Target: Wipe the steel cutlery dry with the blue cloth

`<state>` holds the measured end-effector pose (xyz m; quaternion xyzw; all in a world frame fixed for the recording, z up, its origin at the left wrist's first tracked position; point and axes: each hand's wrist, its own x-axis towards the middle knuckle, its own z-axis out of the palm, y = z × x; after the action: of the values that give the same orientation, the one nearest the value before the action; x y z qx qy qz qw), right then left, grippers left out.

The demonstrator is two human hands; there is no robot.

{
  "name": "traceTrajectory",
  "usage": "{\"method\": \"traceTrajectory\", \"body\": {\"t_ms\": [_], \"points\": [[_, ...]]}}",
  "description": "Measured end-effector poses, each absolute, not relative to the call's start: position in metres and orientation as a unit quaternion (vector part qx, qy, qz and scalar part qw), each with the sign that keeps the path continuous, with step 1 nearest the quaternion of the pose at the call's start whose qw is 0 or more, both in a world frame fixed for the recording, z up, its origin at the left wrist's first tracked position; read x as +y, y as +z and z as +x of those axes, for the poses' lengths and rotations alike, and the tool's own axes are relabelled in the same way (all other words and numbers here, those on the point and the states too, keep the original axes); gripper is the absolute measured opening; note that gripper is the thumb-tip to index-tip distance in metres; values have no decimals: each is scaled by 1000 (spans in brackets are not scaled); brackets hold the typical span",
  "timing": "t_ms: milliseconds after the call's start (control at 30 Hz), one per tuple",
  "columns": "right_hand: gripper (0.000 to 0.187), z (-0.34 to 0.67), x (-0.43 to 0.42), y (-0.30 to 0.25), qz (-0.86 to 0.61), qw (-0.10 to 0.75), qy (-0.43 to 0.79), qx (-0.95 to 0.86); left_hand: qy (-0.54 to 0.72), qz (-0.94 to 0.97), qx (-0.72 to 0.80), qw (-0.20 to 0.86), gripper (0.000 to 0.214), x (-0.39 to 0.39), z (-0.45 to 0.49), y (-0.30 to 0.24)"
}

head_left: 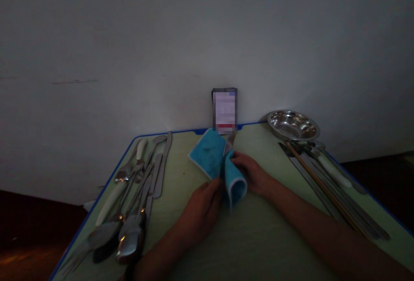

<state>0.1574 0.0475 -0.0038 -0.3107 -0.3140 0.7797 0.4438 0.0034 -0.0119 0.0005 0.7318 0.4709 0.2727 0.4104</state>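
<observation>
Over the middle of the table, my left hand [205, 203] is closed around the lower end of a metal knife [229, 142]. Its blade points away toward the wall; the handle is hidden in my fingers. My right hand [250, 169] grips a blue cloth [208, 154] with pale edging. The cloth is folded against the blade, one flap spread out on the left and the other curled on the right. Part of the blade shows above the fold.
Several spoons, forks and knives lie along the table's left side, among them a spoon [124, 172]. On the right are a steel bowl [293, 126], wooden chopsticks [323, 186] and more metal cutlery. A phone [224, 110] leans against the wall behind the blue-edged table [265, 229].
</observation>
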Motion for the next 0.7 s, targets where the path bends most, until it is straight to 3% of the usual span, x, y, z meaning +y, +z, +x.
{"method": "traceTrajectory", "body": {"t_ms": [233,500,700], "points": [[19,160,49,-12,-274,438,780,-352,270,745,463,397,22,-13,4,0],[24,157,54,-16,-336,503,743,-287,293,693,497,432,24,-14,10,1],[30,167,58,-9,-385,379,784,-306,314,639,523,468,23,-11,9,3]]}}
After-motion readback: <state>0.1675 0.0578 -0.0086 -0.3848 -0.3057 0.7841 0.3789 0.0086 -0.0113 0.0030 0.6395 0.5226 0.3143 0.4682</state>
